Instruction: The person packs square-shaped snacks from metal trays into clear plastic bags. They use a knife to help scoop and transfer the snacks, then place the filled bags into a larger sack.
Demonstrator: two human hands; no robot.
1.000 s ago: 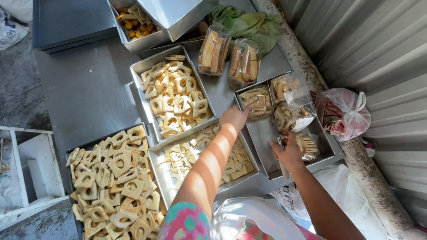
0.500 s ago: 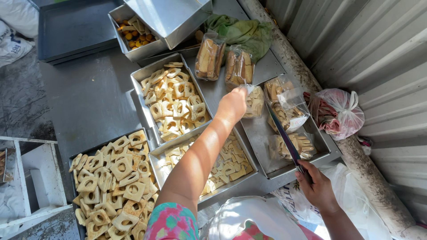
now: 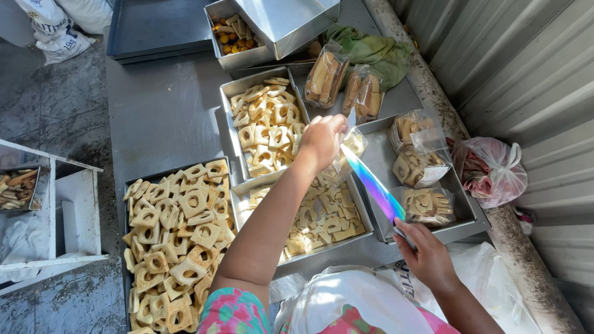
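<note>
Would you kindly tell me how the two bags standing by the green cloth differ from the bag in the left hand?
The two standing bags are full and upright on a tray; the held bag looks nearly empty, pinched by the left hand. Both are clear plastic.

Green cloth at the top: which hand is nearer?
Left. The left hand holds a small clear bag just below the green cloth; the right hand is far lower, gripping a shiny strip.
</note>
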